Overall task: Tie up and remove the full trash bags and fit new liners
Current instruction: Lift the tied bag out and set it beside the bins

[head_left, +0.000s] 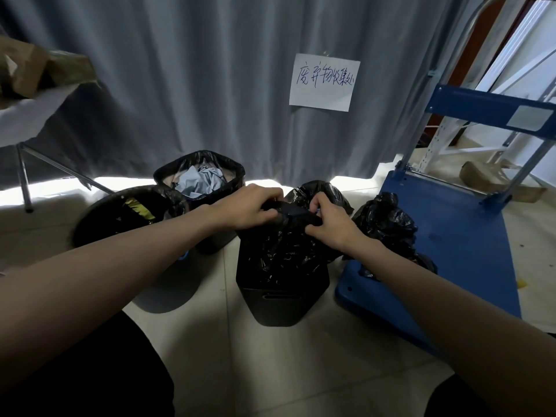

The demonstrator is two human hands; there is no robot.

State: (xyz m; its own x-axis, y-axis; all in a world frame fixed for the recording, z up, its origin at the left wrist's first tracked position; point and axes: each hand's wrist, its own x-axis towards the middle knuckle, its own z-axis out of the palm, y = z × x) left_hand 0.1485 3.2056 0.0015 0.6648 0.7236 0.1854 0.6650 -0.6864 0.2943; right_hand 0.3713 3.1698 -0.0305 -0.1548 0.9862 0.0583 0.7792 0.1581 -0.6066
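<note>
A black square bin (282,302) stands on the floor in the middle, with a black trash bag (279,254) draped over its top. My left hand (249,206) grips the bag's gathered top from the left. My right hand (331,221) pinches the same bunched plastic from the right. A tied black bag (388,224) lies on the blue cart deck (451,254). Behind, a lined bin (200,179) holds crumpled pale paper. A round lined bin (129,212) sits at the left.
A grey curtain (210,85) with a handwritten paper sign (323,82) hangs behind the bins. A table with a white cloth (27,115) and brown paper stands at the left. The cart's metal handle (469,55) rises at the right.
</note>
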